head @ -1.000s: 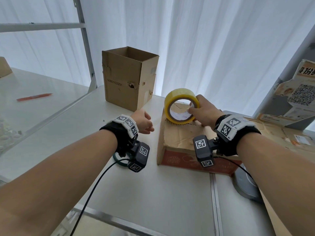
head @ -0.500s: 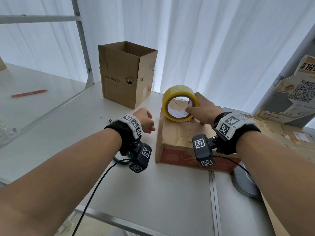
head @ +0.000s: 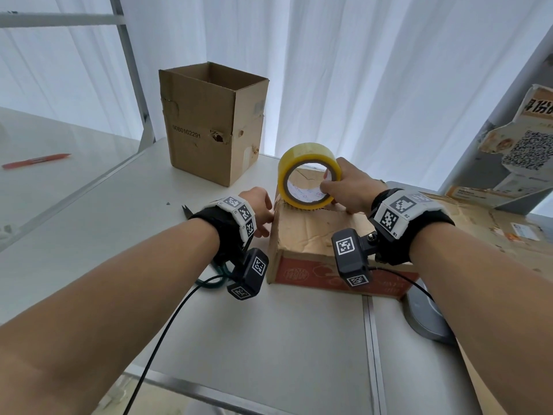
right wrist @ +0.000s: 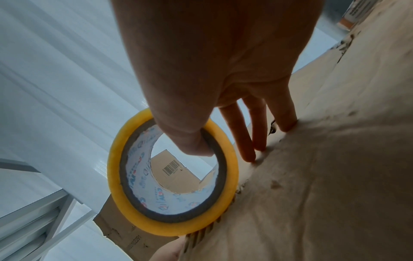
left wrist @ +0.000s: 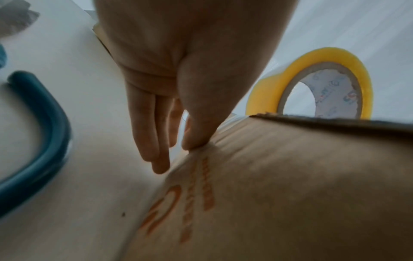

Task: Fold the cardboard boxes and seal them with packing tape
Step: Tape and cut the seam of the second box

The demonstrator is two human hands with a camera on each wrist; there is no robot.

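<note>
A low cardboard box [head: 308, 235] with a red printed front lies at the table's centre. A yellow packing tape roll [head: 308, 154] stands on edge at the far left of its top. My right hand [head: 332, 187] pinches the roll, thumb [right wrist: 192, 144] inside the core, and the other fingers [right wrist: 245, 141] lie straight on the box top [right wrist: 324, 176]. My left hand [head: 263, 214] is at the box's left side. Its thumb [left wrist: 196, 137] presses the side wall [left wrist: 290, 194] just under the top edge, fingers straight. The roll [left wrist: 312, 60] shows above that edge.
A tall open cardboard box [head: 212, 124] stands behind on the left. Scissors with teal handles [left wrist: 44, 141] lie under my left wrist. Flattened cardboard [head: 493, 232] and a printed carton [head: 520, 145] are on the right, a grey round object [head: 428, 316] at the near right, and a red pen [head: 36, 160] on the far-left table.
My left hand has moved right, from beside the box to touching its left side. The right hand keeps its grip on the tape roll at the same spot.
</note>
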